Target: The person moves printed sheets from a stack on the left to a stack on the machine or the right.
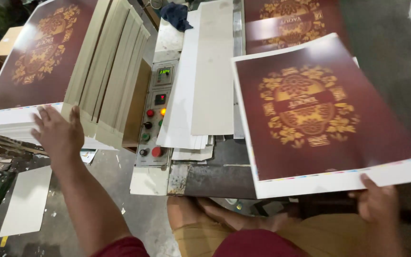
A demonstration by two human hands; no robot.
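My right hand point(379, 202) grips the near white edge of a printed sheet point(319, 114), dark maroon with a gold ornamental pattern, held flat over the right side of a machine. My left hand point(59, 133) reaches to the left with fingers spread, resting against the front edge of a tall stack of the same maroon printed sheets point(39, 52). Beside that stack lean several bundles of pale board point(112, 71).
A control panel point(155, 119) with red, green and black buttons and small displays sits between the stacks. White sheets point(200, 81) lie on the machine bed. Another printed sheet point(286, 21) lies at the back. A dark blue cloth point(176, 14) rests at the far end. My knees show below.
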